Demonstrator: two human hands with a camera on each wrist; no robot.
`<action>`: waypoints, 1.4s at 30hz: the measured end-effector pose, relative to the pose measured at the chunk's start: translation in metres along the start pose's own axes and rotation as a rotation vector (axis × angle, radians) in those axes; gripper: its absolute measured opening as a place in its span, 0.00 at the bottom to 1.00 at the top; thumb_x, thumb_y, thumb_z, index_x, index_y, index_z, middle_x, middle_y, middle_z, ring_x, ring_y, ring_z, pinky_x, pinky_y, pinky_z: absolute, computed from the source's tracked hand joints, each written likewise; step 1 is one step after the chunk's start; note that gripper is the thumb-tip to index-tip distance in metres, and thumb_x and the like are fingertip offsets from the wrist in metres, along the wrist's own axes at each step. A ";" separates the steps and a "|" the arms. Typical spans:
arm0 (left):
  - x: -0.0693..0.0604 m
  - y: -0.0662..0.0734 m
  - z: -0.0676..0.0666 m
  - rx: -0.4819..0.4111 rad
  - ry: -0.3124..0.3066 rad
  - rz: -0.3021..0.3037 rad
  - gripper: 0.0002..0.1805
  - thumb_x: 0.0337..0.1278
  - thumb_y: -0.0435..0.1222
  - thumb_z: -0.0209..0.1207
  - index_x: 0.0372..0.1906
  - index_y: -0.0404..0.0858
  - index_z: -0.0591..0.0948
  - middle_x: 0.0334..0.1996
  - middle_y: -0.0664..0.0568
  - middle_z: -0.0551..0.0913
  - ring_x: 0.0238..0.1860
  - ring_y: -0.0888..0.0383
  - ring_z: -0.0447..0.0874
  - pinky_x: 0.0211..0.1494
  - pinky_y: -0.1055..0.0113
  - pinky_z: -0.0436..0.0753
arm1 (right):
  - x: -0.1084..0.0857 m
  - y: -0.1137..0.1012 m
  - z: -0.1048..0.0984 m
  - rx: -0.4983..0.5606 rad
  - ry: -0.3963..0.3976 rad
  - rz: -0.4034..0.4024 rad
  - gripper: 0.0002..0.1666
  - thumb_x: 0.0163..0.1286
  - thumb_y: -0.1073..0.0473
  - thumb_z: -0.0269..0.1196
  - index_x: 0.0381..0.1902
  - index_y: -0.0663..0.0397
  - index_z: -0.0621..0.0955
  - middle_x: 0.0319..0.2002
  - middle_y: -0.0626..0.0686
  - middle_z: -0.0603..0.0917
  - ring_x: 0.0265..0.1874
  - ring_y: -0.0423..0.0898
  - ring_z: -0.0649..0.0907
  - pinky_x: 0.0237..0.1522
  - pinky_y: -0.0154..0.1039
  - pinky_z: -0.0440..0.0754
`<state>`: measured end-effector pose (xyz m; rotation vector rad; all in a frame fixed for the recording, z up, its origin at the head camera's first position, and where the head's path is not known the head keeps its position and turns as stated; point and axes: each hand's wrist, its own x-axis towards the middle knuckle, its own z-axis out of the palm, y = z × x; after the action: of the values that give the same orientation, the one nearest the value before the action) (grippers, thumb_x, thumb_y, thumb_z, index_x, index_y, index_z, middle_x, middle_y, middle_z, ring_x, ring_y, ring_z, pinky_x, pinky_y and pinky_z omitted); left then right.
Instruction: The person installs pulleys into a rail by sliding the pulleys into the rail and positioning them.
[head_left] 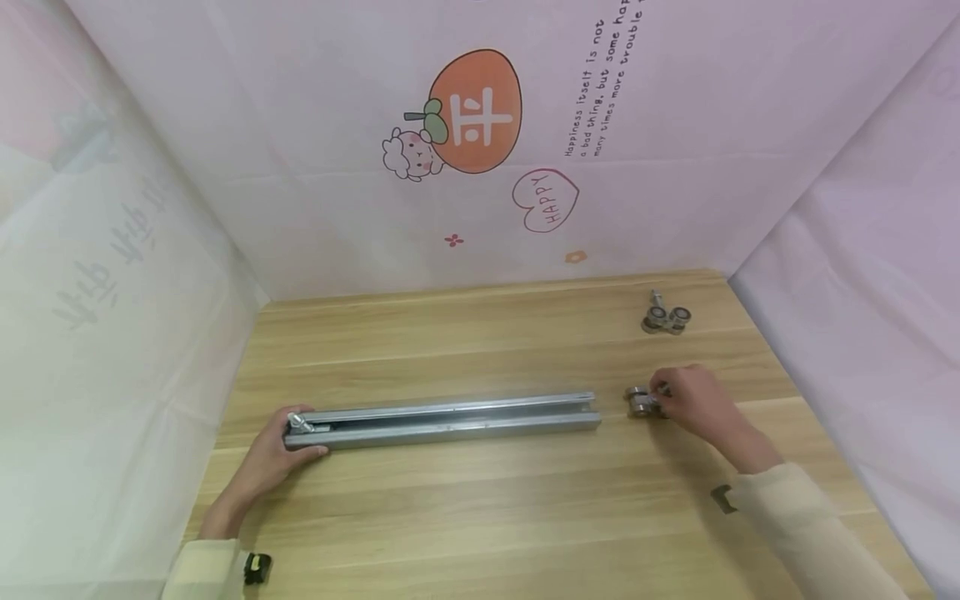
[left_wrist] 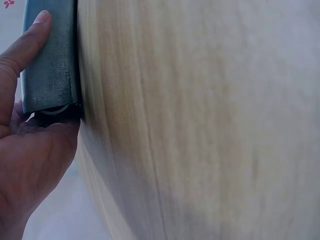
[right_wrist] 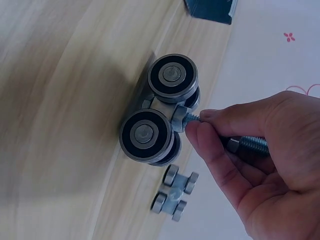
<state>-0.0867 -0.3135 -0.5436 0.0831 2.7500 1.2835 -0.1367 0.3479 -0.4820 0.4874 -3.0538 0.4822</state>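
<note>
A long metal channel rail (head_left: 465, 421) lies on the wooden table, its slot facing up. Around its left end, the left hand (head_left: 266, 458) grips it; in the left wrist view the thumb lies along the rail's side (left_wrist: 52, 65). Inside that end sits a piece with a bolt (head_left: 303, 423). Beyond the rail's right end, the right hand (head_left: 693, 404) pinches the threaded bolt of a roller trolley (head_left: 640, 402). In the right wrist view, the hand (right_wrist: 255, 155) holds this bolt (right_wrist: 191, 119) between thumb and fingertips, with the wheels (right_wrist: 145, 134) at its far side.
A second roller trolley (head_left: 666, 319) rests near the table's back right, its bolt pointing backward. Printed cloth (head_left: 337, 225) rises behind the wooden table (head_left: 465, 517) and on both sides. Dark wrist straps show at the left sleeve (head_left: 257, 568) and right sleeve (head_left: 724, 499).
</note>
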 end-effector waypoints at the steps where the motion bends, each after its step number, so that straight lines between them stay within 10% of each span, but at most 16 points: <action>1: 0.000 0.000 0.000 0.000 0.001 0.002 0.41 0.53 0.35 0.79 0.69 0.28 0.71 0.62 0.31 0.79 0.63 0.36 0.77 0.68 0.43 0.70 | 0.000 -0.001 0.001 -0.003 -0.001 -0.002 0.06 0.58 0.72 0.73 0.34 0.62 0.89 0.32 0.59 0.91 0.28 0.52 0.87 0.34 0.52 0.88; 31: 0.000 0.000 0.000 0.008 0.014 0.011 0.41 0.52 0.35 0.79 0.68 0.28 0.71 0.62 0.32 0.79 0.63 0.39 0.76 0.68 0.51 0.70 | 0.012 -0.040 0.018 0.057 0.003 -0.098 0.11 0.54 0.76 0.70 0.34 0.60 0.89 0.33 0.57 0.91 0.29 0.50 0.88 0.36 0.49 0.89; 42: 0.001 -0.003 0.001 -0.026 0.013 0.018 0.41 0.52 0.33 0.79 0.68 0.27 0.70 0.62 0.29 0.78 0.63 0.33 0.75 0.71 0.34 0.67 | 0.013 -0.048 0.020 0.043 0.014 -0.134 0.10 0.55 0.76 0.70 0.33 0.59 0.89 0.31 0.54 0.91 0.28 0.50 0.88 0.34 0.49 0.89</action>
<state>-0.0874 -0.3146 -0.5464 0.0975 2.7486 1.3291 -0.1335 0.2942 -0.4855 0.6825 -2.9769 0.5444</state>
